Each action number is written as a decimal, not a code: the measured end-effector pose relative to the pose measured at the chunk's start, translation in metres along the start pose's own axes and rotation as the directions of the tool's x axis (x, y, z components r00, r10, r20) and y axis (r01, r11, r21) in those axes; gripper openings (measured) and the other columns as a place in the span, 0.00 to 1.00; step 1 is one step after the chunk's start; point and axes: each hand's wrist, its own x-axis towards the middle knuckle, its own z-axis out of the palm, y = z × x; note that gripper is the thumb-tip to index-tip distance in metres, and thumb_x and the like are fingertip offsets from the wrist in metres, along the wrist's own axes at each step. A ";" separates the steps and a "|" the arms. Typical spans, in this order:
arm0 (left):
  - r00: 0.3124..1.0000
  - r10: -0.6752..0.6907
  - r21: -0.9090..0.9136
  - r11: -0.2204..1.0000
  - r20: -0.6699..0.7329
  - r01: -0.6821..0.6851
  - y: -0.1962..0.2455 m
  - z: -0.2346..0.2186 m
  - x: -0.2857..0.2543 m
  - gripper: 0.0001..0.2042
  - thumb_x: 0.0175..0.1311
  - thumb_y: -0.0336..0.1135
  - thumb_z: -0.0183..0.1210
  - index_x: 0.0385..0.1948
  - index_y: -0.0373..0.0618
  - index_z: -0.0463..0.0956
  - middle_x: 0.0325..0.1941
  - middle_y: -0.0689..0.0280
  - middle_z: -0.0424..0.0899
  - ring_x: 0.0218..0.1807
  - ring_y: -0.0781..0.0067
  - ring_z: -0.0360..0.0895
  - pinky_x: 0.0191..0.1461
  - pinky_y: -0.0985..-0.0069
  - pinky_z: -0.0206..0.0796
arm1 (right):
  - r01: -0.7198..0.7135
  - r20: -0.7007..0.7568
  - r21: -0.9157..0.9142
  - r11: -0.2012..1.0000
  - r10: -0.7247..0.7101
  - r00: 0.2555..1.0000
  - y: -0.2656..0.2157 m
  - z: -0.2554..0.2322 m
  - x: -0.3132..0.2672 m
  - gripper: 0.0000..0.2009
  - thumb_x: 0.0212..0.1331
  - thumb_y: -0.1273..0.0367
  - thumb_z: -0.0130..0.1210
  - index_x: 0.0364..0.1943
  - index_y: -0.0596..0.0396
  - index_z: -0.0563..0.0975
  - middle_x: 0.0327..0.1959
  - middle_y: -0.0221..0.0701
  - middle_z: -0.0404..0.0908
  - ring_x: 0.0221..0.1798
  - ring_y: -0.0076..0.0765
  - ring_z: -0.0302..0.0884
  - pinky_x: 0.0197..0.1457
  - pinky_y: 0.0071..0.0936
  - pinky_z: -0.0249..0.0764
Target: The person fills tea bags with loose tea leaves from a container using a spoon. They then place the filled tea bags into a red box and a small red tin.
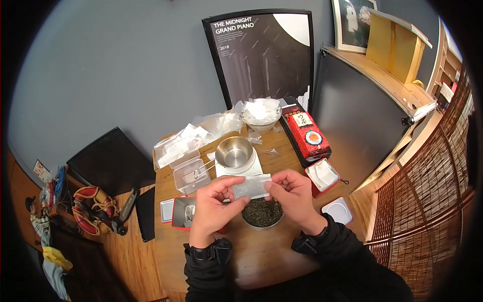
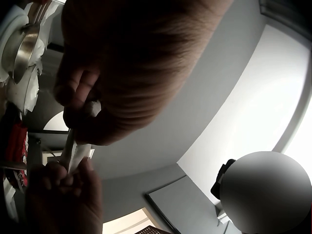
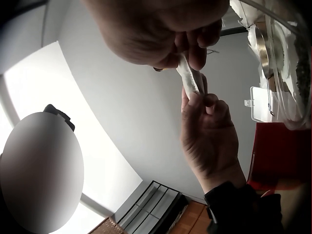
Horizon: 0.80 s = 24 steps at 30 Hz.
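Observation:
A small pale rectangular pouch (image 1: 251, 186) is held level between both hands, above a bowl of dark dried leaves (image 1: 262, 213). My left hand (image 1: 215, 204) pinches its left end between thumb and fingers. The right end is pinched by my right hand (image 1: 294, 197). In the left wrist view the pouch (image 2: 78, 155) appears edge-on between the left hand (image 2: 131, 73) and right hand (image 2: 63, 195). The right wrist view also shows the pouch (image 3: 189, 77) gripped by the right hand (image 3: 156, 29) and left hand (image 3: 209, 131).
Beyond the hands, a metal pan (image 1: 235, 152) sits on a white scale (image 1: 251, 171). Around it are a clear plastic box (image 1: 191, 176), a bowl of white pouches (image 1: 261, 111), a red package (image 1: 308, 132), and a red tin of white pouches (image 1: 323, 176). Another tin (image 1: 179, 211) stands left.

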 end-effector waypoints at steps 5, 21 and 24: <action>0.996 -0.061 0.084 0.995 0.060 0.056 0.004 -0.013 -0.002 0.19 0.50 0.15 0.67 0.47 0.36 0.81 0.29 0.76 0.78 0.28 0.91 0.70 0.31 0.89 0.62 | 0.000 -0.061 -0.063 0.998 -0.004 0.998 -0.006 -0.003 0.001 0.04 0.62 0.75 0.61 0.37 0.62 0.78 0.29 0.28 0.82 0.27 0.15 0.77 0.30 0.15 0.75; 0.970 -0.148 0.621 0.784 0.194 -0.005 0.026 0.016 0.000 0.17 0.46 0.23 0.61 0.42 0.34 0.81 0.38 0.51 0.83 0.30 0.55 0.81 0.36 0.67 0.73 | 0.203 -0.116 -0.435 0.877 -0.278 0.953 0.039 -0.045 -0.019 0.03 0.62 0.75 0.61 0.32 0.61 0.79 0.25 0.24 0.81 0.27 0.13 0.74 0.30 0.14 0.70; 0.974 -0.131 0.629 0.777 0.185 -0.015 0.028 0.018 0.000 0.17 0.46 0.22 0.60 0.42 0.34 0.81 0.37 0.52 0.83 0.31 0.53 0.80 0.36 0.67 0.72 | 0.233 -0.086 -0.485 0.843 -0.311 0.946 0.040 -0.044 -0.020 0.03 0.61 0.75 0.61 0.32 0.61 0.79 0.25 0.25 0.81 0.26 0.14 0.75 0.30 0.15 0.71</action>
